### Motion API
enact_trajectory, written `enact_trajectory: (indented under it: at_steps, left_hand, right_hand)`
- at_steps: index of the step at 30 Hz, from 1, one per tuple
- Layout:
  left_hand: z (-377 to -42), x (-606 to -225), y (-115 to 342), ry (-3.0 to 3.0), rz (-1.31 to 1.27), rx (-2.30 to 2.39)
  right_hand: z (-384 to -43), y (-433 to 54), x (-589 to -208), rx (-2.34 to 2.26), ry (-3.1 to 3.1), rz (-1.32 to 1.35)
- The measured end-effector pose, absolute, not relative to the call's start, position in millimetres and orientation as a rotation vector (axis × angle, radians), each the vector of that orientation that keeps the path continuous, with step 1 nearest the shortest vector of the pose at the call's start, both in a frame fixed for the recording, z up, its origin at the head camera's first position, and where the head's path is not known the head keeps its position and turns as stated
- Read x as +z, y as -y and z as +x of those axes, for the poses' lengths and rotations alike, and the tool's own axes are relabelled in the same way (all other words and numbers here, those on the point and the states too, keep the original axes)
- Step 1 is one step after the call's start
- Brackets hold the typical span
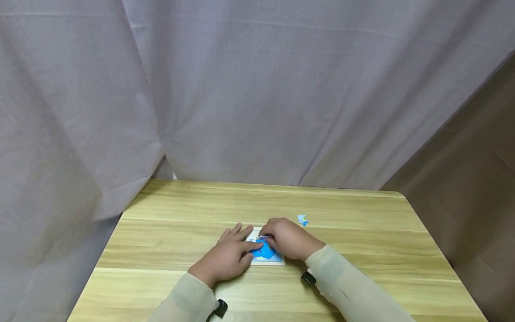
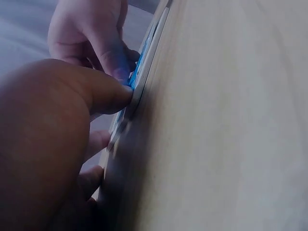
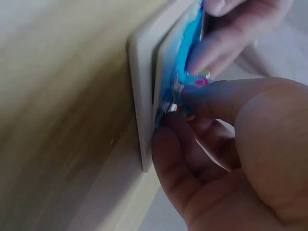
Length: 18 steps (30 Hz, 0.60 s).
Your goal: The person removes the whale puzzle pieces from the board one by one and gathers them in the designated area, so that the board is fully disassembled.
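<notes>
A small jigsaw puzzle (image 1: pixel 263 254) with a blue picture lies in a pale tray (image 1: pixel 279 263) on the table, between the two hands. My left hand (image 1: pixel 227 258) spreads over the tray's left side, its index finger stretched across the blue picture and its thumb at the near edge. My right hand (image 1: pixel 293 239) pinches a puzzle piece (image 3: pixel 176 91) between thumb and fingers, over the right part of the puzzle. In the right wrist view the piece stands tilted against the assembled part, and the fingertips hide much of it.
One loose puzzle piece (image 1: pixel 302 219), pale blue with some yellow, lies on the wooden table (image 1: pixel 193 205) beyond the right hand. Grey cloth (image 1: pixel 257 98) hangs behind the table's far edge and along its left. Brown cloth (image 1: pixel 474 179) hangs at the right.
</notes>
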State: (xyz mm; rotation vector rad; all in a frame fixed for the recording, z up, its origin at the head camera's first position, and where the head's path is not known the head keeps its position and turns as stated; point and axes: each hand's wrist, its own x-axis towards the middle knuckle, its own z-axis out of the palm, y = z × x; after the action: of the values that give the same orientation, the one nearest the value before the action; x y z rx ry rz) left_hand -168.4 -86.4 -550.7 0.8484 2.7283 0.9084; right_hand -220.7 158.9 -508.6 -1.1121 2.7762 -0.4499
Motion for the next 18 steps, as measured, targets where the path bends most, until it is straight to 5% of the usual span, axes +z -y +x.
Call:
enact_trajectory:
  at_steps: [9,18]
  left_hand:
    - [-169,-552,87,-2.747,0.837,0.892]
    - [-169,-547,86,-2.757,0.867,0.852]
  right_hand:
    - [-213,-157,-502,-0.341,-2.797,-1.214]
    - [-238,-158,-502,-0.58,-2.674,-0.901]
